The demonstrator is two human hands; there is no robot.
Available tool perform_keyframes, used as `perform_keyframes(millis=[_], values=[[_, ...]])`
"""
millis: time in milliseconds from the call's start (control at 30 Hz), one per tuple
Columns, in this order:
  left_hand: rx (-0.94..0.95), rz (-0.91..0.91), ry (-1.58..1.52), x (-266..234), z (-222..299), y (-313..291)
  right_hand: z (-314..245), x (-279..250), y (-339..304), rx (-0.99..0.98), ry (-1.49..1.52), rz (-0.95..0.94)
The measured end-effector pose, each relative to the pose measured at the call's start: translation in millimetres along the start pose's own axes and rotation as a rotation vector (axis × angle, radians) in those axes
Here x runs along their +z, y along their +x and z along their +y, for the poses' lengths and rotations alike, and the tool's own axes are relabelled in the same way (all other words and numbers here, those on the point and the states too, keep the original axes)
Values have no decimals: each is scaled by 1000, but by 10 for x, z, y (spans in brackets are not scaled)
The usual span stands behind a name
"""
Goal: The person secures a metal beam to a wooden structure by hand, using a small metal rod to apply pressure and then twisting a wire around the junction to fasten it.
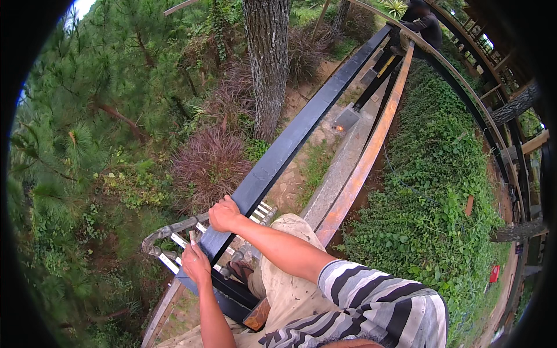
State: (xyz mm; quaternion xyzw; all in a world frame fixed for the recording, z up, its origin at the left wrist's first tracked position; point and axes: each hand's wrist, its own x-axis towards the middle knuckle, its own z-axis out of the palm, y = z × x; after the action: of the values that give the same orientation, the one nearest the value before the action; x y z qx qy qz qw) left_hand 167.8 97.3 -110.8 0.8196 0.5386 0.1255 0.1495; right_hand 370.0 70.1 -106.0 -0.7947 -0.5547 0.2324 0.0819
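A long black steel beam [301, 130] slopes away from me to the far upper right. My right hand [224, 213] is closed over its left edge near the close end, fingers curled on the side. Just below and left of it, my left hand [196, 264] is closed beside the beam's end. A small pale stub [192, 236] sticks up from its fingers, too small to name. Shorter black steel pieces [232, 290] lie under my hands, by my knees.
A rusty curved beam [371, 156] runs to my right. Below left is a ladder with white rungs [169, 262]. Sparks [339, 127] glow near a concrete base. Another person [422, 29] sits at the beam's far end. A tree trunk [267, 64] and hedge [423, 191] flank the frame.
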Motion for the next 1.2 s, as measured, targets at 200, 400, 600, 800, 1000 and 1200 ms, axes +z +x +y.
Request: perform_keyframes(millis=[200, 400, 600, 800, 1000, 1200], values=[[0, 10, 17, 25, -30, 1, -4, -18, -1, -8, -13, -13], [6, 7, 23, 15, -16, 2, 11, -4, 7, -6, -6, -11], [-15, -10, 25, -17, 15, -1, 3, -12, 5, -8, 19, -8], [-16, -1, 32, 17, -25, 7, -3, 2, 11, -5, 8, -5], [-16, -4, 18, 10, -10, 5, 4, 12, 13, -11, 4, -9], [-12, 1, 24, 22, -25, 7, 2, 12, 16, -12, -6, -4]])
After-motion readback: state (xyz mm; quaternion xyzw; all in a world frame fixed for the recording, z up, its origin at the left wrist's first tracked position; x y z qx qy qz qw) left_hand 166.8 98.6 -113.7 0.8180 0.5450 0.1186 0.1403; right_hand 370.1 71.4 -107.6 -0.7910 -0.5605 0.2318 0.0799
